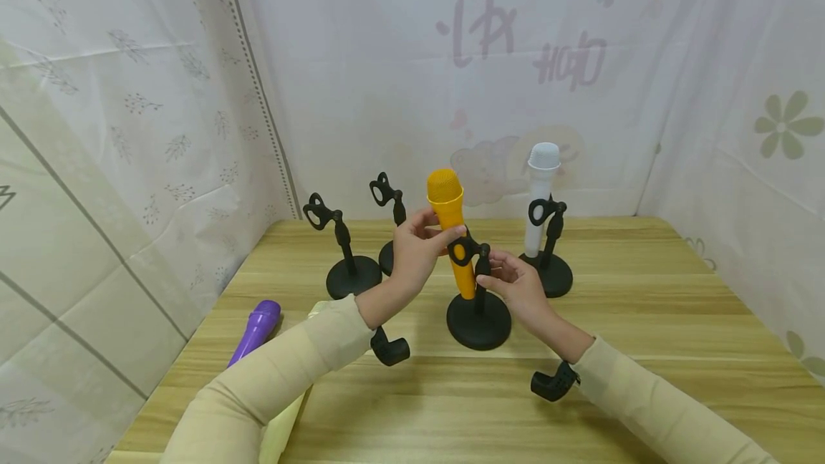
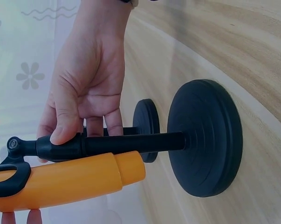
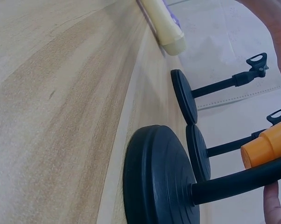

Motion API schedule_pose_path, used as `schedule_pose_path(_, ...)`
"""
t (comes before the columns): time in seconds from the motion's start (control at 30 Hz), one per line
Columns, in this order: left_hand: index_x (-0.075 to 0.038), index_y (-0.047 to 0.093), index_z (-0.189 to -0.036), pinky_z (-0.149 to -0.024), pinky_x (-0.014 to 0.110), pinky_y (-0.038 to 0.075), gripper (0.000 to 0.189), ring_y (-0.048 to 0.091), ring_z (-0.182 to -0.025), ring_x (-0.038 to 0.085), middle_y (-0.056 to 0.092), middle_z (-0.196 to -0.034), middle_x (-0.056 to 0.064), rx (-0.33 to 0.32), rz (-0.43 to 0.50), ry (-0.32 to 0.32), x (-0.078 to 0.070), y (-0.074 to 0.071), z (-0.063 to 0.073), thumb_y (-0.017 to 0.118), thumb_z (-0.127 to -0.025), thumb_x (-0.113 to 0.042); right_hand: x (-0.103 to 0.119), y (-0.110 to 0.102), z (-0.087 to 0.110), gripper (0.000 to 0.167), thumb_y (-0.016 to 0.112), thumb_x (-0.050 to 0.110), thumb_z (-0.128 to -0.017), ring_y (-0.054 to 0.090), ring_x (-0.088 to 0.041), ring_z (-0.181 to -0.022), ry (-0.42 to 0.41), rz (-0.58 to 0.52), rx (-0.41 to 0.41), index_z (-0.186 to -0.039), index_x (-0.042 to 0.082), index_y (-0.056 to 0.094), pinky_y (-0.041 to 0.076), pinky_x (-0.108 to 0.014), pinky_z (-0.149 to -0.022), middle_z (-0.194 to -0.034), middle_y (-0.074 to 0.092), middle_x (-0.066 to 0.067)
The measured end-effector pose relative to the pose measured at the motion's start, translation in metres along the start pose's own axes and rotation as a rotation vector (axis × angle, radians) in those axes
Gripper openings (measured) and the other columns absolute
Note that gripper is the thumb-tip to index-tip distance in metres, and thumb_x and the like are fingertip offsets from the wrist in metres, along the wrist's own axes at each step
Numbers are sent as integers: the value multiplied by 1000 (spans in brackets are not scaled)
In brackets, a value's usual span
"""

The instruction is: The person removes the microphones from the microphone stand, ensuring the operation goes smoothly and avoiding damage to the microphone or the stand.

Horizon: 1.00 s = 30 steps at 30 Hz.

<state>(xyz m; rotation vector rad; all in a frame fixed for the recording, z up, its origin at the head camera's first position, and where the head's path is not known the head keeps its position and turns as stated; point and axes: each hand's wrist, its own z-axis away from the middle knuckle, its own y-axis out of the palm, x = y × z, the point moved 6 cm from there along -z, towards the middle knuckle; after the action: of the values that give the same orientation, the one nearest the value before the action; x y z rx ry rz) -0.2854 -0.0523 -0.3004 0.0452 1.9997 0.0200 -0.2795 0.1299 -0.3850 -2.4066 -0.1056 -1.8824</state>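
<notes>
Together, our left hand (image 1: pixel 415 245) pinches the orange microphone (image 1: pixel 452 218) at the black stand's (image 1: pixel 478 328) clip (image 2: pixel 23 175) while our right hand (image 1: pixel 518 288) pinches the post (image 2: pixel 152 143); likely light, stiff and slick, the microphone seems best held below its head (image 1: pixel 444 185).

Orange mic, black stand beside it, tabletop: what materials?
Orange mic: likely plastic, satin; uniform color, soft sheen.
Black stand: dark, low-sheen, moulded-looking base with concentric rings; plastic or coated metal, can't tell.
Tabletop: wood or wood-look laminate, smooth; streaky grain shows.

Both hands (image 1: pixel 414 250) on an orange microphone (image 1: pixel 445 195) and black stand (image 1: pixel 479 324).
</notes>
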Motion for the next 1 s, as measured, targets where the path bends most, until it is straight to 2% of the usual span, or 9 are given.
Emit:
schedule_pose_path(0.57, -7, 66, -114, -72, 36, 58, 35, 64, -82, 21, 63, -99, 5, -9, -9, 25, 0, 0, 3, 79, -83, -17, 0, 0, 2, 43, 72, 0, -86, 59, -15, -95, 5, 31, -8, -126, -5, 56, 53, -25, -85, -110, 59, -11)
schedule_pose_path(0.8, -8, 67, -112, -75, 33, 57, 37, 61, -84, 20, 61, -103, 4, -48, -18, -4, 1, 1, 6, 80, -82, -23, 0, 0, 3, 43, 72, 1, -86, 59, -15, -95, 18, 22, -11, -126, -4, 56, 53, -25, -84, -110, 58, -9)
schedule_pose_path(1.0, -10, 66, -111, -77, 31, 54, 37, 56, -87, 20, 60, -102, 3, -87, -63, -19, 5, 2, 9, 80, -82, -29, -1, 0, 3, 44, 72, 2, -87, 59, -15, -95, 29, 1, -8, -127, -5, 55, 53, -26, -84, -110, 58, -9)
